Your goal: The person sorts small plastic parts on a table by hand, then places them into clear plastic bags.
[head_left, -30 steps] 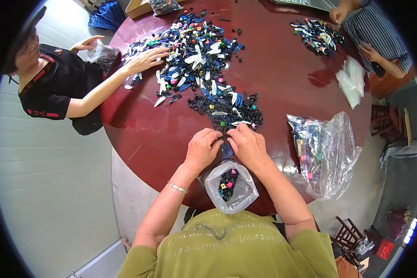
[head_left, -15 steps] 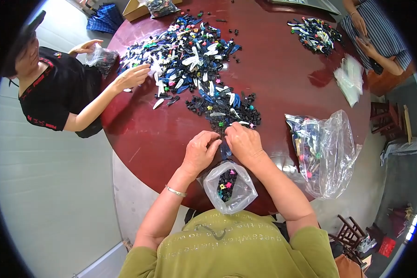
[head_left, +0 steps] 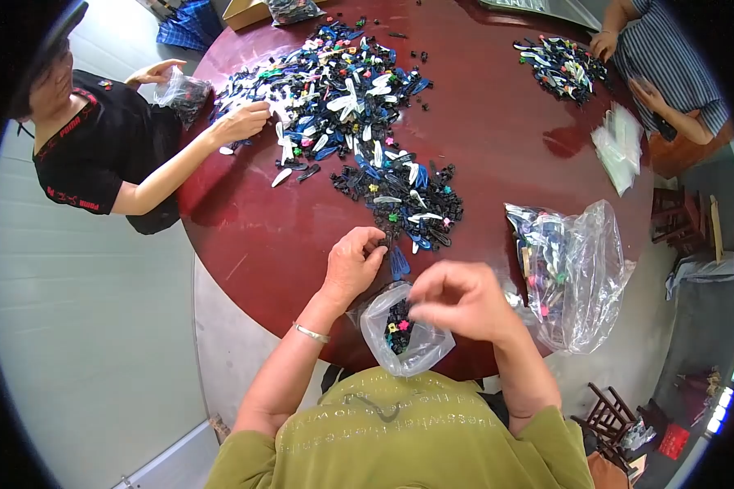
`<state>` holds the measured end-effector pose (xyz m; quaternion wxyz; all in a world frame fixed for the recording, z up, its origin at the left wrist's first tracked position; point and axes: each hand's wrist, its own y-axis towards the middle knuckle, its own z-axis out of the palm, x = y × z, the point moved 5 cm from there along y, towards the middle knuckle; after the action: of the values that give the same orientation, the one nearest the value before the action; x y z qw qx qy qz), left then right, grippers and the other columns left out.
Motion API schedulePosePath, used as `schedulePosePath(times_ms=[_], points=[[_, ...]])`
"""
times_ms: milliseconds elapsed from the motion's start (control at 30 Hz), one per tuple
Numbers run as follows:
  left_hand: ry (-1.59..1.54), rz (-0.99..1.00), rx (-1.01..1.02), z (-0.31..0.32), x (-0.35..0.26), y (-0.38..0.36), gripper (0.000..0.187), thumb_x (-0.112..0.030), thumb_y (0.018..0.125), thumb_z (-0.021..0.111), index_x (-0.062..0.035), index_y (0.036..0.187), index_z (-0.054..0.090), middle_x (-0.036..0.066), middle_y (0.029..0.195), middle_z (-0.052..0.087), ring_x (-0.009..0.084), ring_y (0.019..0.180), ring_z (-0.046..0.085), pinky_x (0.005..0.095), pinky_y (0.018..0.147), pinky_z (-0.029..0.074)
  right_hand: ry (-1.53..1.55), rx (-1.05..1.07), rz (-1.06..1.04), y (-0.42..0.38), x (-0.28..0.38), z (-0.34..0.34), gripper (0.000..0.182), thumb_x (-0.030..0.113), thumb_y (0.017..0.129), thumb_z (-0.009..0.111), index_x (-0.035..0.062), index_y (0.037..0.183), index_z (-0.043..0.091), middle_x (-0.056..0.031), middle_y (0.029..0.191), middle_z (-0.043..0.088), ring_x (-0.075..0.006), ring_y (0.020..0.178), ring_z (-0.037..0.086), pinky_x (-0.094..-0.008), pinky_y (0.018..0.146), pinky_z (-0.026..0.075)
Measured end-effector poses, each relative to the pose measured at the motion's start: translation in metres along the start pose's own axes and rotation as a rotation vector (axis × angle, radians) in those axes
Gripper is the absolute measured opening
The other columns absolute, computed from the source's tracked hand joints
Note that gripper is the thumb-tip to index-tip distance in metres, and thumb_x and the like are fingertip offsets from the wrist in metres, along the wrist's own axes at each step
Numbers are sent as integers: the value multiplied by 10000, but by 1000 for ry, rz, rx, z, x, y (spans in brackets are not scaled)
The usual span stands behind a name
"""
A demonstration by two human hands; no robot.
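Note:
My left hand (head_left: 355, 262) rests on the table with thumb and forefinger pinched at a small black hair clip beside the near end of the pile. Over the mouth of a clear plastic bag (head_left: 422, 359) hovers my right hand (head_left: 463, 303), blurred, thumb and forefinger curved and apart. Inside the bag lie small black clips (head_left: 396, 334) with a few pink and yellow ones. Blue snap hair clips (head_left: 399, 263) lie between my left hand and the bag. Just beyond my hands is a small heap of mixed hair clips (head_left: 440, 200), mostly black.
A large mixed hair clip pile (head_left: 334, 90) covers the far left of the red table (head_left: 497, 155). A filled clear bag (head_left: 546, 261) lies at right, with flat empty bags (head_left: 618, 151) behind it. One person (head_left: 98, 155) works at left, another (head_left: 669, 73) at far right beside a clip pile.
My right hand has left the heap and come back toward me, over the bag. My left hand stays nearly in place. The far-right person's hands have moved apart, one reaching to the clips.

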<state>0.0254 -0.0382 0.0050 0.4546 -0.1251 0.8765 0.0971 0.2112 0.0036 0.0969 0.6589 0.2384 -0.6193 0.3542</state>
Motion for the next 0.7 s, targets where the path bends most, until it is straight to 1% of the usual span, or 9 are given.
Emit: schedulePosePath(times_ms=[67,167,200,300,333,433,567,667,700], points=[[-3,-32,-12,-1,-2,1,199,-66,773,716,-53,961,654,88,809,644,206,687,629,329,638,518,-81,112,-70,1,13,7,136,78,758,786,40,858,702,-3,759,646,-62,635,578,-233,574,449],[-13,-59,-12,0,-1,1,178,-101,788,719,-55,951,665,82,796,648,198,668,622,322,627,513,-337,-235,-205,27,-16,-10,102,101,785,747,55,869,712,-48,807,673,-127,667,625,-275,594,481],[-5,-37,-14,0,-1,1,171,-99,798,720,-45,953,669,72,793,650,166,657,611,302,618,508,-570,-311,-332,38,-30,-16,93,135,797,721,79,870,713,-80,838,669,-217,720,660,-341,620,516],[16,21,-24,-2,3,-1,157,-87,818,720,-25,956,676,52,786,652,103,632,588,260,596,498,-835,-343,-338,51,-56,-9,106,158,798,714,98,886,705,-73,880,655,-265,758,665,-386,650,535],[13,38,-25,-1,5,-1,156,-81,815,720,-26,955,675,50,785,651,103,629,587,260,593,497,-899,-333,-378,53,-60,-3,100,162,805,699,106,882,669,-65,868,615,-269,746,664,-403,630,544],[27,59,-30,-1,3,-1,154,-58,808,718,-29,952,672,47,781,646,100,625,586,256,591,495,-1104,-315,-311,61,-68,6,90,161,811,681,103,850,625,-72,853,576,-259,722,660,-397,586,542],[42,61,-59,-1,1,-2,157,-30,798,715,-29,948,667,42,775,641,92,628,585,245,594,493,-1191,-339,-308,67,-71,10,114,159,805,680,100,798,582,-80,831,532,-253,699,653,-394,556,538],[-46,30,-68,-2,3,-3,160,-30,808,710,-30,962,668,33,783,648,81,640,589,239,600,494,-1135,-343,-367,63,-64,6,124,165,794,694,91,806,595,-89,845,561,-262,709,654,-391,549,531],[-70,29,-75,-3,3,-2,162,-30,812,708,-31,969,669,29,784,649,78,643,591,237,602,495,-1035,-358,-364,61,-61,3,120,151,792,702,81,818,608,-81,850,583,-238,701,655,-371,550,528]])
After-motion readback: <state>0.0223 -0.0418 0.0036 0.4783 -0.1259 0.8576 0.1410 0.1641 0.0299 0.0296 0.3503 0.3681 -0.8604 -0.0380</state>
